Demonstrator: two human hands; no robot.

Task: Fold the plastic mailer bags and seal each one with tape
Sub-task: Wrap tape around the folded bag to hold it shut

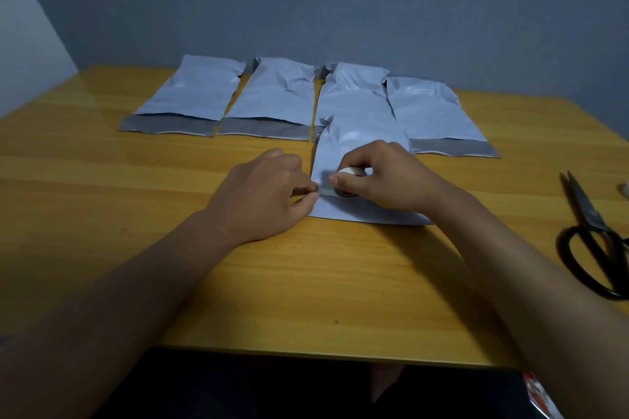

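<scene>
At a yellow wood-grain table (pixel 102 163) set against a grey wall (pixel 306 3), you work on a pale grey plastic mailer bag (pixel 360 143) lying flat just in front of you, near the middle of the tabletop. Your right hand (pixel 384 177) curls around a small white roll of tape (pixel 352 173), thumb and fingers closed on it, with the roll resting on the lower part of the bag. Your left hand (pixel 262 194) sits at the bag's left edge, thumb and forefinger pinched together on the free end of a short strip of tape (pixel 325 192) that runs from the roll across the bag's surface; the remaining fingers are loosely bent.

Behind this bag, four more pale grey plastic mailer bags lie side by side toward the far edge of the table: the far-left bag (pixel 190 95), the second bag (pixel 275 99), the third bag (pixel 354 88) partly covered by the one you are taping, and the far-right bag (pixel 432 112). Each of the three uncovered bags shows a darker grey flap along its near end.

A pair of black-handled scissors (pixel 592 235) lies closed on the table at your right, well apart from the bags.
</scene>
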